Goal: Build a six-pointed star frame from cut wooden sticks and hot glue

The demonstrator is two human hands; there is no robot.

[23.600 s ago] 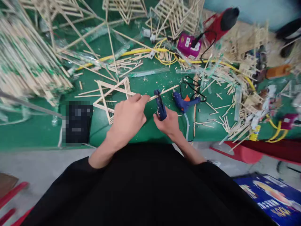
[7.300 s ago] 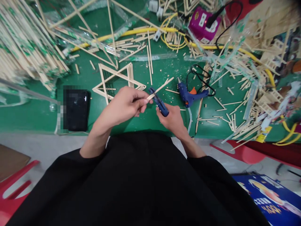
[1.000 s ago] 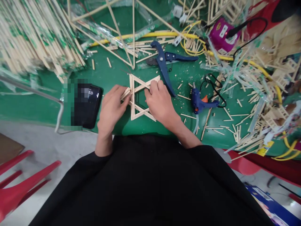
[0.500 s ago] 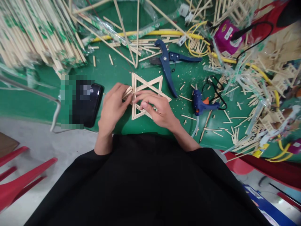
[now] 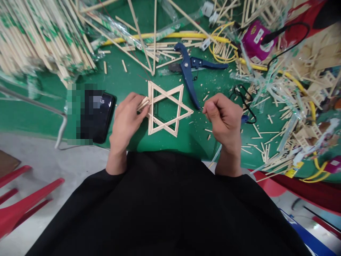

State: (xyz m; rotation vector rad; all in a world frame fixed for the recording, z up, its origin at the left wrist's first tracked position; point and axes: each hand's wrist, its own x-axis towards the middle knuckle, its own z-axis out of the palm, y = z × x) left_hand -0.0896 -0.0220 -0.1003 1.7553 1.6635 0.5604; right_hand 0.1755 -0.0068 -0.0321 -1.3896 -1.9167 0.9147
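Observation:
A six-pointed star frame of pale wooden sticks (image 5: 180, 103) lies flat on the green table (image 5: 125, 83). At its left side, my left hand (image 5: 128, 119) is closed around a few short sticks (image 5: 144, 103), with its fingertips by the star's edge. My right hand (image 5: 223, 115) is off to the right of the star, fingers curled in; what it holds, if anything, I cannot make out. Behind it the blue glue gun (image 5: 244, 118) is mostly hidden. Blue-handled cutters (image 5: 188, 69) lie beyond the star, their lower handle end close to my right hand.
A dark phone (image 5: 105, 113) lies left of my left hand. Bundled sticks (image 5: 34, 42) fill the back left. A yellow cable (image 5: 170, 35) crosses the back. At right are a purple power adapter (image 5: 257, 41), plastic wrap, scattered stick pieces and small wooden constructions.
My right hand has moved right, away from the star to in front of the glue gun, and its fingers have curled in. My left hand has stayed nearly still with the short sticks.

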